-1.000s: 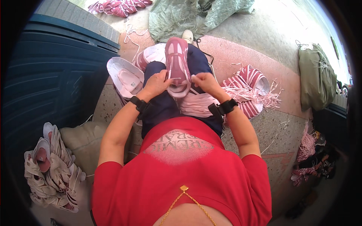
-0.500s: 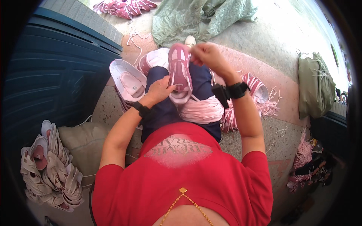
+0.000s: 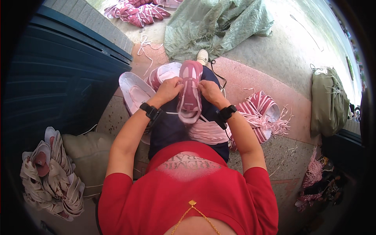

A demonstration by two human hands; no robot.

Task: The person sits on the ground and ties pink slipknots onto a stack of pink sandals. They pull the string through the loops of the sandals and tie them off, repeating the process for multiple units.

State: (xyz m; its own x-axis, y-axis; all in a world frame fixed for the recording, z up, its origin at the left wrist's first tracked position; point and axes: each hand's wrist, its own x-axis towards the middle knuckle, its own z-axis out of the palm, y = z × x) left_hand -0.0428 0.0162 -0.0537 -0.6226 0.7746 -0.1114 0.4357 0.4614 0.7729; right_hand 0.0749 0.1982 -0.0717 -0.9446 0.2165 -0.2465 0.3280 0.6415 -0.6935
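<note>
A pink shoe upper [image 3: 190, 88] with pale patches lies lengthwise over my lap, its toe pointing away from me and its open heel end nearest my body. My left hand [image 3: 169, 89] pinches its left edge about midway along. On the opposite edge, the fingers of my right hand [image 3: 212, 93] are closed too; whether they also hold a thin lace there is too small to tell. A bundle of pale pink laces [image 3: 207, 132] rests on my lap just below the shoe upper. White lace ends show on both sides of its heel.
More shoe uppers [image 3: 135, 91] lie left of my legs. Striped pink uppers [image 3: 260, 109] with loose laces are to the right. Beige uppers [image 3: 55, 176] are piled beside a stuffed sack [image 3: 88, 156]. A green plastic sheet [image 3: 215, 29] spreads ahead; a blue door [image 3: 66, 66] stands at left.
My right hand has come down from near the toe to the shoe upper's right edge. My left hand has moved forward along the left edge from near the heel.
</note>
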